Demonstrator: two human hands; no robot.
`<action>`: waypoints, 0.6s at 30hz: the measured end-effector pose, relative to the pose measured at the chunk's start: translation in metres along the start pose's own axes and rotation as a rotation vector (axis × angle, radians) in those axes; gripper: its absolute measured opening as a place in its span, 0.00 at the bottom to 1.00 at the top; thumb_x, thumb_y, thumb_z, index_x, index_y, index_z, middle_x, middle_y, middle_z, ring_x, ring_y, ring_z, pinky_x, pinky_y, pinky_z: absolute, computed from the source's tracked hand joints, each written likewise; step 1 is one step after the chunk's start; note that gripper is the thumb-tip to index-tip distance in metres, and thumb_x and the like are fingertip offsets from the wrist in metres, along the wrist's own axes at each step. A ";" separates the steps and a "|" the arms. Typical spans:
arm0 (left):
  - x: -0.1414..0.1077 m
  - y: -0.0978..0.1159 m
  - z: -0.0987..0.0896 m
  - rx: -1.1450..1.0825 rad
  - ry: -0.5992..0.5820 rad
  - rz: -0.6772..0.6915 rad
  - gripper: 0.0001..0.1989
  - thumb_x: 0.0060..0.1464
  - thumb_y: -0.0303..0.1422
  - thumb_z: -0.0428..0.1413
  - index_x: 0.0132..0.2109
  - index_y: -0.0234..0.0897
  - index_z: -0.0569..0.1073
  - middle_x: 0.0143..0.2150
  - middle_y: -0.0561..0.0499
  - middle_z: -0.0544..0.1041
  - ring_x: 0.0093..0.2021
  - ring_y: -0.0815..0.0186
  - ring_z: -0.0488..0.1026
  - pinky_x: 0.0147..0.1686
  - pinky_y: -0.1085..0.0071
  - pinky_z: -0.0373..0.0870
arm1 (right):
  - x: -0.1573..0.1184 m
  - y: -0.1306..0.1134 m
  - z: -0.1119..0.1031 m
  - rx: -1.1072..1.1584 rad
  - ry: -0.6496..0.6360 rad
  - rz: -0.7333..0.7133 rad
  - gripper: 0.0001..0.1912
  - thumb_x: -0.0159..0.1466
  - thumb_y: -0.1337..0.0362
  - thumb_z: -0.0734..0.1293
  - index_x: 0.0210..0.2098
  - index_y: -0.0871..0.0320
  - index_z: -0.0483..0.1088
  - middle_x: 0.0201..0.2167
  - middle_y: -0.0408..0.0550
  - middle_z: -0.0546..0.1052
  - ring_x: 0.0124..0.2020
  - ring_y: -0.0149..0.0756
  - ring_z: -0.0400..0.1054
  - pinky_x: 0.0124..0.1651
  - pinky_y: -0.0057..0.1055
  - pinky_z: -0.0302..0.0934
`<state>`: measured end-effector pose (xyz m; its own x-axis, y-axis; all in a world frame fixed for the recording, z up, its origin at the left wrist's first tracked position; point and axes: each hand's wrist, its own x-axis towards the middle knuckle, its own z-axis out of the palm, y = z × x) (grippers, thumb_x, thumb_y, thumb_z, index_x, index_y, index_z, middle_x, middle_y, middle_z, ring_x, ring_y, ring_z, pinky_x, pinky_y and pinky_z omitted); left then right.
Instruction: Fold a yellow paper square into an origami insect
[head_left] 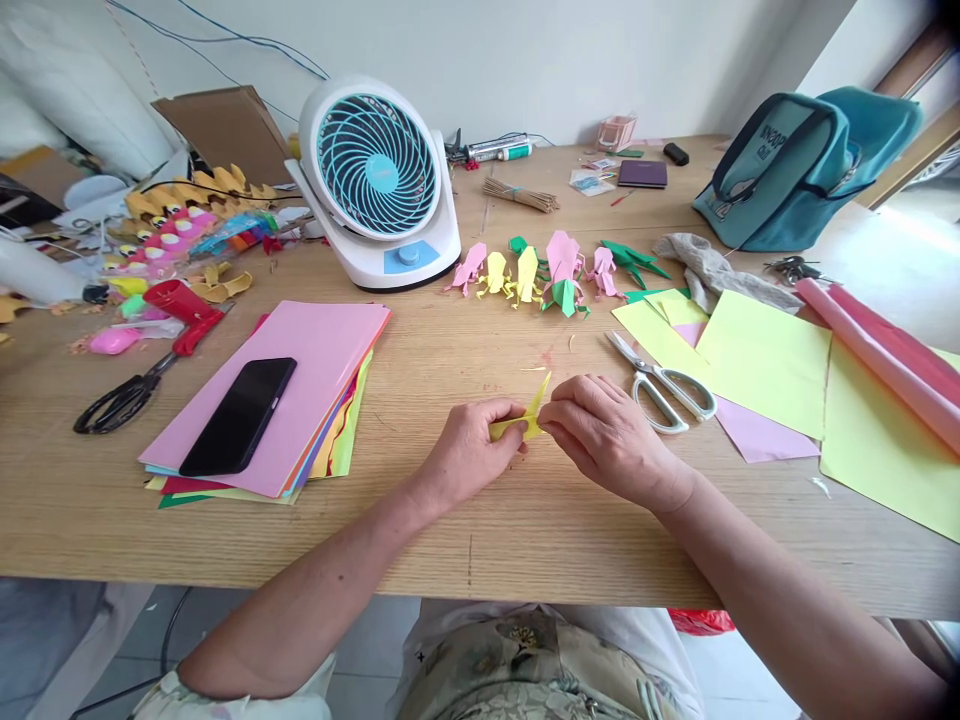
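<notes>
Between my hands is a small folded piece of yellow paper (534, 408), with one narrow point sticking upward. My left hand (480, 440) pinches its left side between thumb and fingers. The fingers of my right hand (600, 425) are closed at its right edge, and they hide that end of the paper. Just right of my right hand lie white-handled scissors (664, 385), blades pointing away to the left. Beyond my hands stands a row of folded paper figures, among them a pink one (562, 262), a yellow one (527, 277) and a green one (634, 260).
A black phone (241, 415) rests on a stack of coloured paper (322, 340) at left. Behind it stands a white fan (379, 170). Black-handled scissors (127, 395) lie far left. Yellow sheets (765, 360) and a pink-red roll (885, 360) cover the right, below a teal bag (802, 170).
</notes>
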<state>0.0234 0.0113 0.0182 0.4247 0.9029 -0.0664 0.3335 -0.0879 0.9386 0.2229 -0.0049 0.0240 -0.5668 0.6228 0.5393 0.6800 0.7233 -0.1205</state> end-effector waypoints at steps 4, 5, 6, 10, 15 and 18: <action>-0.001 0.001 0.002 -0.040 -0.019 0.030 0.12 0.60 0.37 0.53 0.44 0.35 0.78 0.40 0.49 0.80 0.35 0.64 0.81 0.32 0.75 0.76 | 0.002 -0.003 0.002 0.089 0.003 0.089 0.06 0.69 0.67 0.60 0.38 0.57 0.68 0.35 0.52 0.70 0.35 0.39 0.64 0.38 0.36 0.61; -0.001 0.001 0.002 -0.042 -0.020 0.044 0.13 0.61 0.38 0.53 0.43 0.35 0.78 0.40 0.48 0.80 0.36 0.64 0.81 0.34 0.74 0.77 | 0.002 -0.003 0.003 0.118 0.022 0.112 0.05 0.69 0.67 0.60 0.38 0.57 0.68 0.35 0.52 0.69 0.35 0.39 0.64 0.37 0.36 0.61; -0.001 0.001 0.002 -0.033 -0.015 0.059 0.13 0.60 0.38 0.54 0.43 0.35 0.78 0.40 0.48 0.80 0.37 0.64 0.80 0.35 0.74 0.77 | 0.002 -0.004 0.004 0.146 0.045 0.137 0.04 0.68 0.67 0.61 0.38 0.57 0.67 0.34 0.51 0.69 0.35 0.39 0.64 0.37 0.36 0.61; 0.001 -0.001 0.003 -0.042 0.006 0.083 0.12 0.57 0.40 0.58 0.39 0.34 0.78 0.35 0.49 0.79 0.35 0.65 0.78 0.35 0.74 0.77 | 0.001 -0.004 0.006 0.233 0.110 0.231 0.01 0.67 0.67 0.63 0.37 0.56 0.66 0.34 0.49 0.68 0.34 0.36 0.64 0.36 0.34 0.62; 0.003 -0.001 0.002 -0.232 -0.002 -0.006 0.14 0.57 0.41 0.58 0.40 0.34 0.77 0.37 0.49 0.77 0.35 0.66 0.78 0.33 0.72 0.78 | 0.000 -0.005 0.006 0.386 0.187 0.374 0.02 0.67 0.68 0.64 0.40 0.56 0.66 0.36 0.48 0.70 0.34 0.34 0.66 0.38 0.33 0.63; 0.004 0.000 0.002 -0.292 0.033 -0.003 0.14 0.56 0.41 0.58 0.39 0.33 0.77 0.36 0.49 0.75 0.36 0.67 0.76 0.32 0.72 0.78 | 0.001 -0.006 0.007 0.425 0.208 0.428 0.03 0.66 0.64 0.66 0.38 0.56 0.67 0.35 0.47 0.71 0.34 0.35 0.66 0.38 0.34 0.63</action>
<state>0.0265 0.0139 0.0171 0.3944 0.9168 -0.0631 0.0764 0.0357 0.9964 0.2146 -0.0065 0.0194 -0.1542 0.8429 0.5155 0.5580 0.5048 -0.6586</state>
